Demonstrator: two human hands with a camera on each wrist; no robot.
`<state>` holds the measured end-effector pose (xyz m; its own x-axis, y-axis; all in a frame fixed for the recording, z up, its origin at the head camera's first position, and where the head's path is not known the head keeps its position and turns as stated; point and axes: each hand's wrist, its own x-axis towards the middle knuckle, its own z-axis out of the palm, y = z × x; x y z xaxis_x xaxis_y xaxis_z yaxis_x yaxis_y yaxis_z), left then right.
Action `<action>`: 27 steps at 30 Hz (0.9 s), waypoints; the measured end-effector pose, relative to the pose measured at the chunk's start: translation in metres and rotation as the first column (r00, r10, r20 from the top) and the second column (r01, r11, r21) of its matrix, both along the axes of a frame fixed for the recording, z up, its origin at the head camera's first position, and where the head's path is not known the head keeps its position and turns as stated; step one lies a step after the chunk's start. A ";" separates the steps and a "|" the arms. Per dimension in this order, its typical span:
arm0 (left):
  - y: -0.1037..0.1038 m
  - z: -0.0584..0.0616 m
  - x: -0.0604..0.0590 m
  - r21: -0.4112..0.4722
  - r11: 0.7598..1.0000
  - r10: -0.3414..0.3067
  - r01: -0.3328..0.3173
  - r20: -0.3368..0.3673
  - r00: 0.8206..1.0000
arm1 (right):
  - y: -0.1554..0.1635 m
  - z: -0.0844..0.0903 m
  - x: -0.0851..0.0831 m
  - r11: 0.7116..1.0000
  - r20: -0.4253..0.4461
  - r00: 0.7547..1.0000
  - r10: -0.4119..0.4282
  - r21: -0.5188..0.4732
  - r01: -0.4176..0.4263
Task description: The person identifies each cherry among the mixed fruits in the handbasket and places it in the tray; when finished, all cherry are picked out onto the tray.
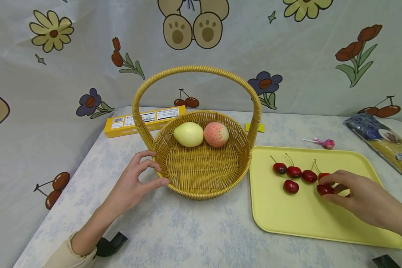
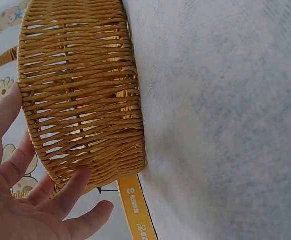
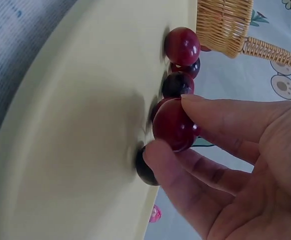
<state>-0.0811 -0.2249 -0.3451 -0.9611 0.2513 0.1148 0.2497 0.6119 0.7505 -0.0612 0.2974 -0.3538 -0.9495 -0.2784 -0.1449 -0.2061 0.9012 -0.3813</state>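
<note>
Hands: right hand (image 1: 361, 197) pinches one cherry (image 3: 174, 125) between thumb and forefinger; left hand (image 1: 134, 184) lies loosely spread, holding nothing, fingertips against the outer wall of the wicker basket (image 1: 201, 163).
Cherry position: on the yellow tray (image 1: 288, 216), at the right end of a cluster of other cherries (image 1: 293, 173), right of the basket.
Handling: judged small, light, smooth and glossy, so likely to slip or roll; firm enough for a gentle pinch.
Hold: across the round body, as now; its stem is hidden.
Right pose: forearm enters from the right, palm low over the tray, remaining fingers curled beneath.
Left pose: forearm enters from lower left, wrist on the table (image 1: 187, 234), thumb toward the basket's base.
</note>
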 end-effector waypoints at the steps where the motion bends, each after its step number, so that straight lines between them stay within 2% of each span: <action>1: 0.000 0.000 0.000 0.000 1.000 -0.001 0.001 -0.001 1.000 | 0.000 0.000 0.000 1.000 0.014 1.000 0.000 -0.010 0.000; 8: 0.000 0.000 -0.001 0.000 1.000 -0.005 0.005 -0.003 1.000 | 0.000 -0.005 -0.001 0.999 0.067 0.998 -0.016 -0.026 0.018; 19: -0.002 0.000 -0.002 -0.004 1.000 -0.008 0.008 -0.006 1.000 | 0.001 -0.008 -0.002 1.000 0.056 0.998 -0.002 0.015 0.001; 24: -0.001 0.005 0.001 -0.076 0.997 0.010 -0.011 -0.010 1.000 | 0.001 -0.009 0.000 1.000 0.051 0.999 -0.006 0.029 0.004; 27: 0.001 0.010 0.005 -0.156 0.987 0.026 -0.033 -0.045 0.999 | 0.000 -0.005 0.003 0.998 0.004 1.000 -0.003 0.055 0.003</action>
<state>-0.0759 -0.2238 -0.3348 -0.9633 0.2412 0.1177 0.2599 0.7287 0.6336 -0.0578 0.2977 -0.3586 -0.9497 -0.2668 -0.1641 -0.2015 0.9214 -0.3323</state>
